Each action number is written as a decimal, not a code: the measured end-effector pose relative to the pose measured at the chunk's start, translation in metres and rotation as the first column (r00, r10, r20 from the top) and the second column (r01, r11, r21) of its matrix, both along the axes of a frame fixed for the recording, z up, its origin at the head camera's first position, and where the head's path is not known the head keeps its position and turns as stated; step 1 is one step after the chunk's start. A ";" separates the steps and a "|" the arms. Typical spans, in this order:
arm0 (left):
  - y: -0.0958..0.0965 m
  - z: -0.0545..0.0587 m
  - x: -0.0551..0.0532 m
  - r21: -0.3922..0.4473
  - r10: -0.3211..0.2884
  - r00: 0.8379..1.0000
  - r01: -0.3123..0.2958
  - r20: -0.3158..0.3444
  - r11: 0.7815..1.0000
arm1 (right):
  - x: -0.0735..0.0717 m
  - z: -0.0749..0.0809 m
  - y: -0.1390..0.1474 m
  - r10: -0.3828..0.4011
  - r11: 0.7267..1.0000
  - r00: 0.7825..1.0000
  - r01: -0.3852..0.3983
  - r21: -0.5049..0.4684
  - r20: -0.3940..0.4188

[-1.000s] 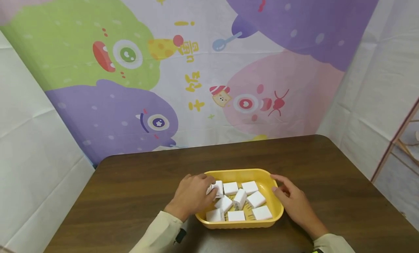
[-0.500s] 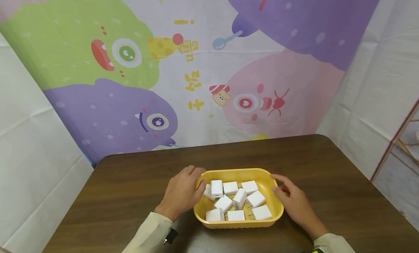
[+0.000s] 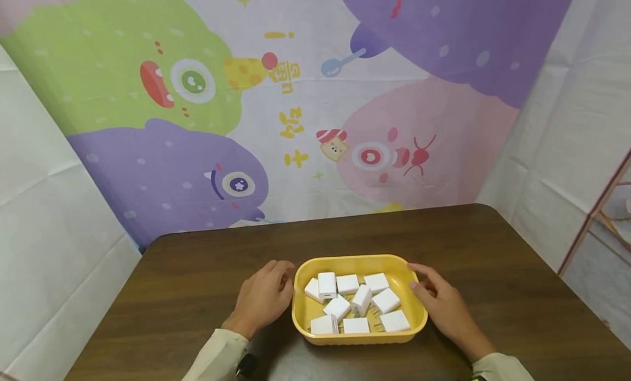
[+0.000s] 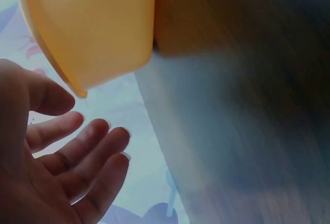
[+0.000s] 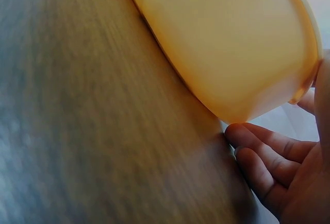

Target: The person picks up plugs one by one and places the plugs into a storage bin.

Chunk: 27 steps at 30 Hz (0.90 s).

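Note:
A yellow plastic tray holds several white USB charger plugs, some with metal prongs showing. One charger leans on another charger at the tray's left end. My left hand is just off the tray's left side, fingers loosely bent and holding nothing. The left wrist view shows its palm and fingers apart from the tray's outer wall. At the right end, my right hand holds the tray, thumb at the rim and fingers against the outside. The right wrist view shows fingertips touching the lower wall.
The tray stands on a dark brown wooden table near its front. Behind hangs a cartoon-printed cloth, with white cloth panels on both sides.
My left hand has let go of a charger at the tray's left end, come out over the rim and moved left. The right hand has stayed in place.

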<state>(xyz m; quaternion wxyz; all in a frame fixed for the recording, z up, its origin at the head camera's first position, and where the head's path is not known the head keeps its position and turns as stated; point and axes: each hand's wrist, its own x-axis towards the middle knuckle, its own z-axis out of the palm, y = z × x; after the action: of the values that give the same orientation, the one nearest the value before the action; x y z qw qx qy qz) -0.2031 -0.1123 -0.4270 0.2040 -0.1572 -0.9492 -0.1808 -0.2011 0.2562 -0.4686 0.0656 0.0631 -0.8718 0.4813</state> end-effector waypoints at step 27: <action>-0.016 -0.009 -0.011 -0.249 0.129 0.989 -0.106 0.076 0.963 | -0.003 0.005 0.002 -0.023 0.999 0.999 0.023 0.027 -0.028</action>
<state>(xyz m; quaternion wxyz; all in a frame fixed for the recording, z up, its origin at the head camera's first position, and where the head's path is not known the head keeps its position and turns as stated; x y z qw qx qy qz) -0.2143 -0.1279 -0.4358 0.1498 -0.1161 -0.9802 -0.0573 -0.2039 0.2582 -0.4632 0.0824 0.0606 -0.8781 0.4675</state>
